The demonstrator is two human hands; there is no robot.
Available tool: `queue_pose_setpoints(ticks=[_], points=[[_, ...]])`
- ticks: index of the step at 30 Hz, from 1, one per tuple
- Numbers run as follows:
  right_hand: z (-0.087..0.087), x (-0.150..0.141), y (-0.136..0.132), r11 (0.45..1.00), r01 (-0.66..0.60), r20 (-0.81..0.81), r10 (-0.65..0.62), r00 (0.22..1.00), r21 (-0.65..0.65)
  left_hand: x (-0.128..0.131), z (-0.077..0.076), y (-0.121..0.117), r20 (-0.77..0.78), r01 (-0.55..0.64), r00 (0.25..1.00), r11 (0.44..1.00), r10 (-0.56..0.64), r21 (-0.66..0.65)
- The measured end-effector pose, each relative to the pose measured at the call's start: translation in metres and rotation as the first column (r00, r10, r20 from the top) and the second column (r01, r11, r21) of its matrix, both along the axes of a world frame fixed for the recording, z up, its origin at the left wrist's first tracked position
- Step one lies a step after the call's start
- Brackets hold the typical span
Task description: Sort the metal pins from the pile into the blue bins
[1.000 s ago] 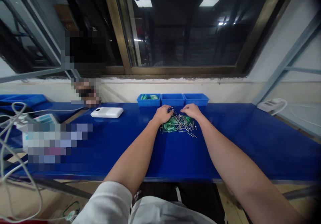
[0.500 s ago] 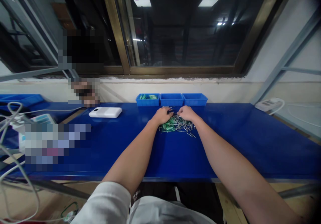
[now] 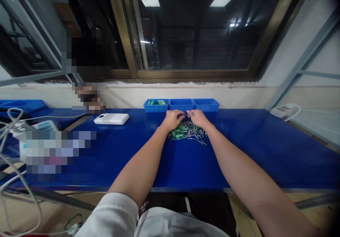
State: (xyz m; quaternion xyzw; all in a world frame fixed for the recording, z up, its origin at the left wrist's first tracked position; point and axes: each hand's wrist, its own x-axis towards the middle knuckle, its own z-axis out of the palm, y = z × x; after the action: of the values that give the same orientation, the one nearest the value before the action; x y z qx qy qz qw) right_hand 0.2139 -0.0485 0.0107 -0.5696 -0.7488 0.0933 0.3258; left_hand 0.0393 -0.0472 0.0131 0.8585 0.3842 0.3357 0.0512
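My left hand and my right hand meet just above the far side of a small heap on the table. Between their fingertips runs a thin metal pin, and both hands appear closed on it in a pinch. Below them lies a pile of thin silvery metal pins, some shaped like blind rivets. Small green pieces, too small to identify, lie mixed in on the pile's left side. My fingers partly hide the back of the heap.
Three blue bins stand behind my hands: the left bin holds green pieces, beside a middle bin and a right bin. A white power bank-like device lies left on the blue table. Cables hang at far left.
My two hands have lifted slightly from the pile and come closer together, with a thin metal pin now stretching between their fingertips. The heap looks nearly unchanged.
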Motion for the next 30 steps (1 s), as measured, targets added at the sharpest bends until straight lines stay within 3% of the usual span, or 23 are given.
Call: queue_pose_setpoints(ticks=[4,7,12,18,21,24,30], points=[[0.001,-0.001,-0.002,1.000,-0.023,-0.039,0.023,0.999,0.013,0.001,0.001,-0.001,-0.009,-0.023,1.000,0.999,0.024,0.025],[0.000,0.000,-0.001,0.999,-0.040,-0.227,0.037,0.973,-0.007,0.000,0.000,-0.001,-0.013,-0.068,0.998,0.997,0.069,0.043],[-0.001,0.002,0.003,0.980,-0.190,-0.625,0.108,0.773,-0.066,0.000,0.001,-0.003,-0.041,-0.129,0.991,0.991,0.130,0.023],[-0.003,0.007,0.001,0.954,-0.290,-0.768,0.134,0.626,-0.070,0.000,0.002,-0.003,-0.045,-0.108,0.993,0.994,0.108,0.021],[-0.002,0.008,-0.001,0.948,-0.307,-0.789,0.127,0.601,-0.081,0.000,0.002,-0.004,-0.046,-0.099,0.994,0.995,0.100,0.016],[0.000,0.009,-0.001,0.968,-0.241,-0.795,0.088,0.600,-0.075,0.000,0.002,-0.005,-0.029,-0.135,0.990,0.991,0.135,-0.007],[-0.002,0.020,0.009,0.997,0.072,-0.822,-0.065,0.565,-0.029,0.000,0.000,-0.004,-0.002,-0.223,0.975,0.974,0.223,-0.047]])
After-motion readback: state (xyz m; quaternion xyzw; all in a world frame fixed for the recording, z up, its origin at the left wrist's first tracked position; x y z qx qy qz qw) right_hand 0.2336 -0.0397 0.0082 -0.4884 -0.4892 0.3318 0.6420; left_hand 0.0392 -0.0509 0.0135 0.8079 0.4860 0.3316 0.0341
